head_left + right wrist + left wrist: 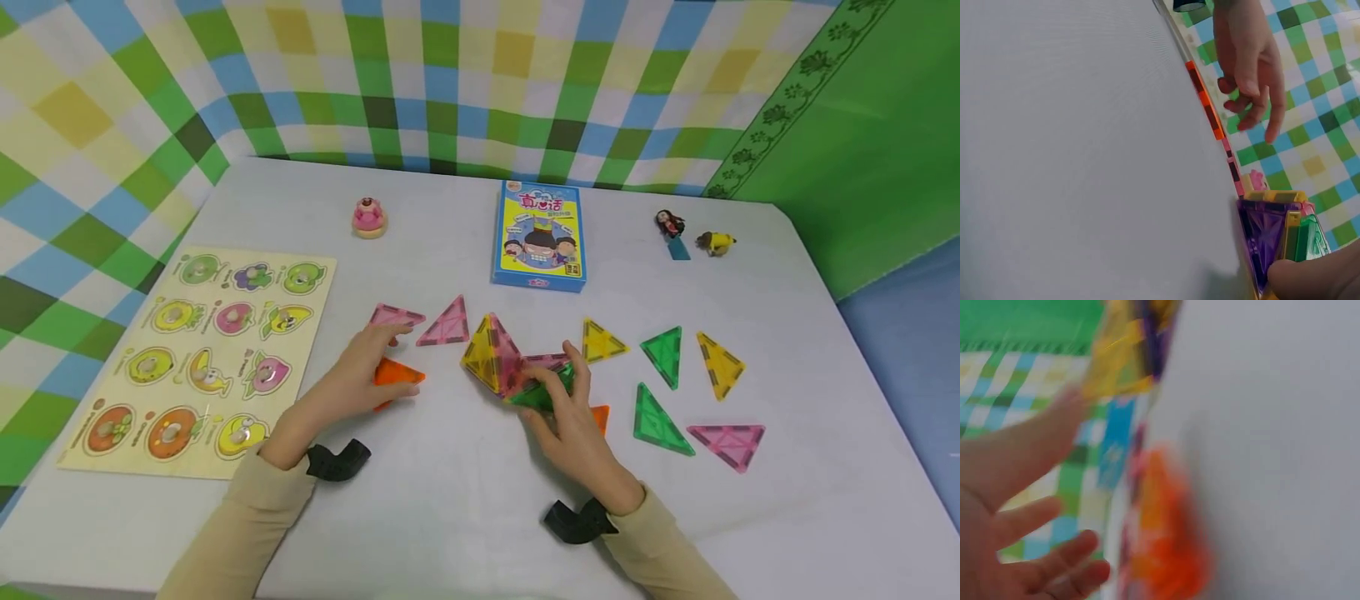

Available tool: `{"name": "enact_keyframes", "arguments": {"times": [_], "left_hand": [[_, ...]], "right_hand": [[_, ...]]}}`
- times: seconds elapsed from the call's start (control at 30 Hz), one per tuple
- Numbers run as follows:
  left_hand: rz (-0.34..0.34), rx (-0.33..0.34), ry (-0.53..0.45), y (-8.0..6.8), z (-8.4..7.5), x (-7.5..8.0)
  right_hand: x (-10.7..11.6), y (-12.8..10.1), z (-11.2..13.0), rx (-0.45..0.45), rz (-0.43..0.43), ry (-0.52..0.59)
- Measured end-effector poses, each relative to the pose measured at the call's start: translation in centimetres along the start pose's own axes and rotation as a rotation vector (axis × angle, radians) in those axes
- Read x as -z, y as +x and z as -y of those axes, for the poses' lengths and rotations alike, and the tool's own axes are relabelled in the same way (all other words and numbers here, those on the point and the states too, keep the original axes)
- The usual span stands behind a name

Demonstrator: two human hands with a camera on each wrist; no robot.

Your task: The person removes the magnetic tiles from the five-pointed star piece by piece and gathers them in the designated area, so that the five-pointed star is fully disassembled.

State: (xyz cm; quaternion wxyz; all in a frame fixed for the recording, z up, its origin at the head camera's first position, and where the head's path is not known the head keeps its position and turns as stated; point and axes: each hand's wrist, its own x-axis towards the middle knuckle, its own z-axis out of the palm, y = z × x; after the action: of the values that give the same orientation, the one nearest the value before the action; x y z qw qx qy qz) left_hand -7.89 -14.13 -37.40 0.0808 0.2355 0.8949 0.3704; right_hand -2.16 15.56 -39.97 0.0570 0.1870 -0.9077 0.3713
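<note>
Several magnetic triangle tiles already stand joined in a small structure (504, 360) at the table's (465, 500) middle; the right hand (570, 417) grips its green tile (542, 392). The left hand (360, 379), fingers relaxed and apart, rests over a flat orange tile (397, 372); about eight loose tiles remain, judging by the spread.

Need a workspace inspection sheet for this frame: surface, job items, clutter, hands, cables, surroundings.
Surface: white table, bare along the near edge.
Job's things: partly built tile structure of yellow, pink and green triangles; orange tile by the left hand; loose triangle tiles flat to the right.
Clutter: fruit puzzle board, blue card box, pink cake toy, two small figures.
Hands: left hand above the orange tile, fingers spread, contact unclear; right hand gripping the structure's green tile.
Cables: nothing seen.
Surroundings: checked cloth behind, green cloth at right.
</note>
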Motion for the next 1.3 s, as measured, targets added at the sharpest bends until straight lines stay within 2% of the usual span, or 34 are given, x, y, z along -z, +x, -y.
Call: {"name": "enact_keyframes", "arguments": {"times": [0.1, 0.23, 0.37, 0.57, 0.77, 0.93, 1.07, 1.17, 1.3], "left_hand": [[-0.022, -0.040, -0.096, 0.4, -0.7, -1.6], [0.043, -0.084, -0.191, 0.4, -1.8, -3.2], [0.100, -0.122, -0.298, 0.4, -2.4, -4.3], [0.148, -0.127, -0.499, 0.6, -2.4, -5.1], [0.200, -0.158, -0.628, 0.5, -2.0, -5.5], [0.296, -0.151, -0.761, 0.6, -1.5, -5.3], [0.367, -0.161, -0.769, 0.3, -1.3, -4.0], [0.432, -0.212, -0.672, -0.1, -1.0, -2.5], [0.579, -0.279, -0.471, -0.5, -0.7, -1.4]], "right_hand": [[0.0, 0.0, 0.0, 0.022, 0.007, 0.036], [-0.1, 0.0, 0.1, 0.078, 0.025, 0.070], [-0.3, 0.0, 0.1, 0.094, 0.050, 0.082], [-0.5, -0.2, 0.1, 0.143, 0.099, 0.072], [-0.5, -0.2, 0.0, 0.189, 0.123, 0.041], [-0.5, -0.3, 0.1, 0.166, 0.146, 0.073], [-0.6, -0.2, 0.1, 0.156, 0.140, 0.083], [-0.5, -0.1, 0.1, 0.162, 0.140, 0.078], [-0.4, -0.1, 0.0, 0.165, 0.152, 0.075]]}}
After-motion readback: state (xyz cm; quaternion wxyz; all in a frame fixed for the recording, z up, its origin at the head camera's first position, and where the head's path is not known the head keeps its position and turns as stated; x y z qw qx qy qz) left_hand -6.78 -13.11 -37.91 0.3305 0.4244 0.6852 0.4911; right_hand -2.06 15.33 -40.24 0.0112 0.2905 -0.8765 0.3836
